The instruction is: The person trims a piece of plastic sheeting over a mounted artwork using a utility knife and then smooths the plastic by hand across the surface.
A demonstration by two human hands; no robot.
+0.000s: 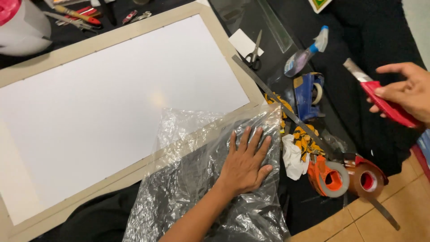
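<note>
My left hand (244, 163) lies flat, fingers spread, on a crumpled clear plastic sheet (188, 188). The sheet overlaps the lower right corner of a large white board (112, 103) with a beige border (224, 42). My right hand (410, 92) is raised at the right edge, gripping a red utility knife (386, 104) whose blade end points up and left, away from the board. A long metal ruler (278, 102) runs diagonally between the board's corner and the knife.
Scissors (254, 54), a spray bottle (305, 53) and a blue tape dispenser (309, 95) lie on black cloth (367, 36). An orange tape dispenser (329, 178), brown tape roll (366, 180) and patterned rags (305, 140) sit near the tiled floor (394, 210). Hand tools (78, 15) lie at top left.
</note>
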